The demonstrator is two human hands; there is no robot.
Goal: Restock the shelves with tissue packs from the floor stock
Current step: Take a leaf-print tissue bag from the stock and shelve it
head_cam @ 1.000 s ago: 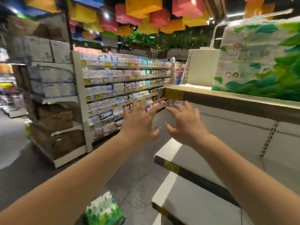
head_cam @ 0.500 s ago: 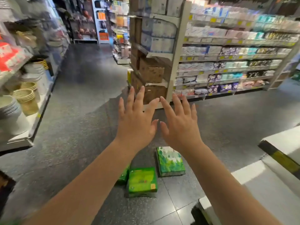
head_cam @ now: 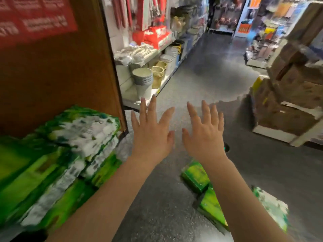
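Both hands empty: left hand (head_cam: 151,135) and right hand (head_cam: 204,137) are hovering with fingers spread wide, carrying nothing. Loose tissue packs (head_cam: 208,194) are lying on the floor just right of the stacked tissue pile (head_cam: 57,161). Judging plenty of restocking left.

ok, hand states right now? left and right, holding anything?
Left hand: open, fingers spread, holding nothing.
Right hand: open, fingers spread, holding nothing.
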